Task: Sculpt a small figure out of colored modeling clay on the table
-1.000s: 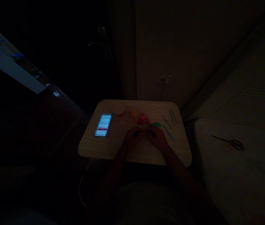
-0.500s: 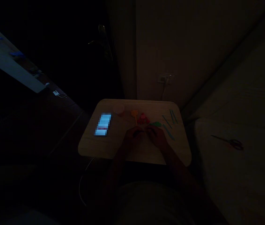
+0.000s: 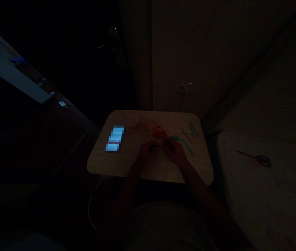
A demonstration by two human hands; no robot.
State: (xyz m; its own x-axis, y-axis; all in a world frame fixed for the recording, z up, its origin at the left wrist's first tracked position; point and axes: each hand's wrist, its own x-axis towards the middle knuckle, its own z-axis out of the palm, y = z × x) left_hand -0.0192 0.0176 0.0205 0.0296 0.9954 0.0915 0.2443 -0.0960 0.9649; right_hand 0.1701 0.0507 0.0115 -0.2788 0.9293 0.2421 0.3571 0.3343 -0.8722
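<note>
In dim light, my left hand (image 3: 148, 150) and my right hand (image 3: 173, 150) are close together over the small wooden table (image 3: 116, 165). Both have curled fingers with the tips drawn in towards each other. Whatever lies between the fingertips is too dark and small to make out. Just beyond them is a red shape (image 3: 160, 131), its kind unclear. An orange piece with a thin stem (image 3: 150, 127) lies left of it. A green piece (image 3: 175, 138) shows by my right hand's fingers, and a light-blue flat stick tool (image 3: 188, 147) lies to its right.
A lit phone (image 3: 115, 138) and a round, pale tub (image 3: 132, 121) are on the table's left part. Several thin blue sticks (image 3: 193, 129) lie at the right. Scissors (image 3: 261, 160) rest on a pale surface beyond the right edge. A wall socket (image 3: 186, 86) with a plug is behind.
Both hands stay nearly in place, with only slight finger movement. Less of the green piece shows on its left side, by my right hand.
</note>
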